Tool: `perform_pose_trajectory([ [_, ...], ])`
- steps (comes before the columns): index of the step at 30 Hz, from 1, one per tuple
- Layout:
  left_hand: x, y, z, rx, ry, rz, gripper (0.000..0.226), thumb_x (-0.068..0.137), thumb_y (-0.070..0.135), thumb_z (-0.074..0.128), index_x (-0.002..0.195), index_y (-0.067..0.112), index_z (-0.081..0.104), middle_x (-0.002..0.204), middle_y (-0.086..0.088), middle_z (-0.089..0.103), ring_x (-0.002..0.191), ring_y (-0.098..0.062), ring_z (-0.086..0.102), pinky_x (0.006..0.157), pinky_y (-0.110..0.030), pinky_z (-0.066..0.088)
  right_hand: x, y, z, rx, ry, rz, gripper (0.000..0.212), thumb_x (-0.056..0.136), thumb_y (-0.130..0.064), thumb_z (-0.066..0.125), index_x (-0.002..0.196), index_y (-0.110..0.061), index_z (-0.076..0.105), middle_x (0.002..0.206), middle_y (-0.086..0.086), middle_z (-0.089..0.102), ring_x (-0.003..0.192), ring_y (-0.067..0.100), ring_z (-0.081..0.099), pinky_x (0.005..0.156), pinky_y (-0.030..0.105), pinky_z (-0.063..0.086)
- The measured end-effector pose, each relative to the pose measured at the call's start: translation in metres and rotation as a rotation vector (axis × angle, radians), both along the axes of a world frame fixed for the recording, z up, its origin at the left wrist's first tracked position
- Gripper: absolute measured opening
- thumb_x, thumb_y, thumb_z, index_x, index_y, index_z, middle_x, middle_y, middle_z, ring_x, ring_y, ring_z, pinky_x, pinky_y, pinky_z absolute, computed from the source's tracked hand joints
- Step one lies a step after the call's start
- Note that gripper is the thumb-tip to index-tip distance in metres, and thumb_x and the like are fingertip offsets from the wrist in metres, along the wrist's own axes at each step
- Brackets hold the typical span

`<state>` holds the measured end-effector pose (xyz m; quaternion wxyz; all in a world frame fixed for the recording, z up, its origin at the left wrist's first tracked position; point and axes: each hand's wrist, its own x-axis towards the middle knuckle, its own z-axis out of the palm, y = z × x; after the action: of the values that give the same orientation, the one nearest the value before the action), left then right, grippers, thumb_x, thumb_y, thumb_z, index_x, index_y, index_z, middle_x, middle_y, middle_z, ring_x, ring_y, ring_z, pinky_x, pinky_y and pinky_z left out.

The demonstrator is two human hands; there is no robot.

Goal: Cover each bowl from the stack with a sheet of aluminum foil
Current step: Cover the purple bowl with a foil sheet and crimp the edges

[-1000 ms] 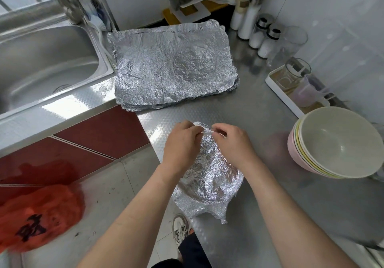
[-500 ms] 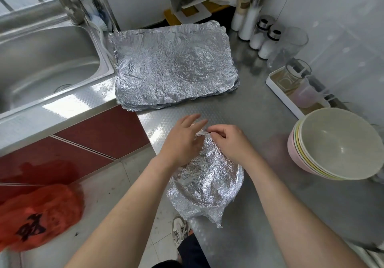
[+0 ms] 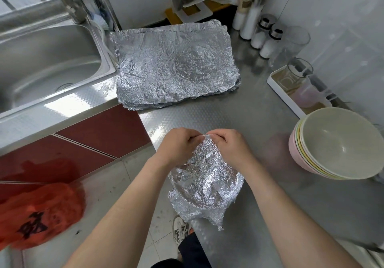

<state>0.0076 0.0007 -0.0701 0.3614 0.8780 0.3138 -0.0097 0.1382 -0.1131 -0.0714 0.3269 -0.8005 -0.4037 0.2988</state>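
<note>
A bowl wrapped in crumpled foil (image 3: 205, 186) sits at the near edge of the steel counter, its body hidden under the sheet. My left hand (image 3: 178, 145) and my right hand (image 3: 230, 145) meet at its far rim, and both pinch the foil's raised edge between fingers and thumb. A stack of bowls (image 3: 340, 147), pink at the bottom and pale green on top, stands to the right. Behind my hands lies a pile of flat foil sheets (image 3: 174, 66).
The sink (image 3: 47, 60) lies at the left. Salt shakers (image 3: 268, 39) and a glass jar line the back wall, with a white tray (image 3: 291, 99) holding cups at right. An orange plastic bag (image 3: 39, 211) hangs below the counter at left.
My left hand's fingers have curled back onto the foil edge after spreading. Both hands stay at the far rim. The foil-covered bowl has barely shifted.
</note>
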Motion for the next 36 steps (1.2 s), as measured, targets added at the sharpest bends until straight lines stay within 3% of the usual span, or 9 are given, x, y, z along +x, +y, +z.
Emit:
perform_pose_trajectory([
  [4, 0.002, -0.004, -0.001, 0.080, -0.005, 0.017, 0.025, 0.099, 0.035, 0.052, 0.083, 0.021, 0.066, 0.048, 0.010, 0.045, 0.047, -0.003, 0.040, 0.051, -0.027, 0.027, -0.004, -0.002, -0.003, 0.012, -0.059, -0.025, 0.020, 0.096, -0.019, 0.057, 0.106, -0.012, 0.073, 0.097, 0.001, 0.073, 0.090, 0.019, 0.065, 0.080, 0.035, 0.051],
  [11, 0.004, -0.009, 0.002, 0.194, -0.053, -0.020, 0.024, 0.100, 0.036, 0.049, 0.104, 0.025, 0.070, 0.059, 0.007, 0.055, 0.061, -0.019, 0.053, 0.055, -0.032, 0.040, 0.000, -0.004, 0.001, -0.071, -0.022, 0.048, 0.031, 0.099, -0.023, 0.051, 0.127, -0.014, 0.061, 0.120, 0.003, 0.067, 0.109, 0.018, 0.060, 0.082, 0.020, 0.039],
  [15, 0.007, -0.011, -0.003, 0.263, -0.069, -0.004, 0.030, 0.102, 0.032, 0.044, 0.110, 0.015, 0.067, 0.096, -0.006, 0.072, 0.088, -0.029, 0.063, 0.074, -0.040, 0.050, 0.000, -0.008, -0.004, -0.034, -0.079, -0.045, 0.025, 0.099, -0.019, 0.050, 0.116, -0.014, 0.067, 0.087, -0.001, 0.067, 0.080, 0.017, 0.058, 0.067, 0.027, 0.038],
  [19, -0.006, -0.011, -0.012, 0.401, -0.127, 0.214, 0.041, 0.099, 0.032, 0.043, 0.131, 0.010, 0.057, 0.136, -0.016, 0.055, 0.126, -0.036, 0.048, 0.106, -0.049, 0.039, 0.001, -0.015, -0.010, -0.002, -0.043, -0.276, 0.021, 0.099, -0.014, 0.048, 0.104, -0.008, 0.068, 0.072, -0.001, 0.058, 0.072, 0.023, 0.054, 0.063, 0.031, 0.036],
  [23, -0.014, -0.021, -0.010, 0.332, -0.160, 0.375, 0.041, 0.096, 0.027, 0.044, 0.131, 0.010, 0.057, 0.140, -0.019, 0.049, 0.129, -0.039, 0.043, 0.108, -0.051, 0.037, 0.001, -0.019, -0.011, -0.024, -0.031, -0.382, 0.026, 0.097, -0.018, 0.048, 0.115, -0.009, 0.064, 0.101, 0.006, 0.068, 0.096, 0.026, 0.060, 0.073, 0.026, 0.038],
  [27, -0.016, -0.032, -0.015, 0.183, -0.139, 0.389, 0.040, 0.100, 0.020, 0.047, 0.140, 0.014, 0.050, 0.146, -0.011, 0.045, 0.134, -0.030, 0.039, 0.109, -0.042, 0.034, 0.011, -0.011, -0.002, -0.035, 0.057, -0.280, 0.036, 0.098, -0.027, 0.049, 0.131, -0.013, 0.057, 0.126, 0.002, 0.062, 0.116, 0.020, 0.055, 0.092, 0.025, 0.039],
  [30, -0.012, -0.034, -0.019, 0.136, -0.200, 0.396, 0.040, 0.101, 0.016, 0.044, 0.141, 0.011, 0.048, 0.143, -0.008, 0.050, 0.132, -0.026, 0.044, 0.109, -0.037, 0.035, 0.013, -0.002, -0.001, -0.046, 0.047, -0.187, 0.036, 0.102, -0.025, 0.043, 0.133, -0.012, 0.056, 0.101, 0.000, 0.065, 0.091, 0.012, 0.056, 0.077, 0.018, 0.037],
  [33, -0.009, -0.037, -0.018, 0.111, -0.238, 0.431, 0.043, 0.099, 0.006, 0.043, 0.142, 0.010, 0.047, 0.143, -0.008, 0.051, 0.132, -0.025, 0.045, 0.110, -0.034, 0.034, 0.009, -0.003, -0.008, 0.001, -0.010, -0.215, 0.031, 0.103, -0.020, 0.040, 0.119, -0.009, 0.064, 0.068, -0.008, 0.052, 0.060, 0.005, 0.044, 0.053, 0.017, 0.031],
  [36, -0.009, -0.037, -0.016, 0.110, -0.216, 0.420, 0.055, 0.091, -0.006, 0.044, 0.142, 0.013, 0.047, 0.145, -0.004, 0.049, 0.133, -0.021, 0.044, 0.108, -0.027, 0.031, 0.004, -0.005, -0.015, 0.021, -0.077, -0.280, 0.029, 0.102, -0.016, 0.040, 0.103, -0.006, 0.066, 0.064, -0.006, 0.047, 0.061, 0.017, 0.046, 0.058, 0.029, 0.035],
])
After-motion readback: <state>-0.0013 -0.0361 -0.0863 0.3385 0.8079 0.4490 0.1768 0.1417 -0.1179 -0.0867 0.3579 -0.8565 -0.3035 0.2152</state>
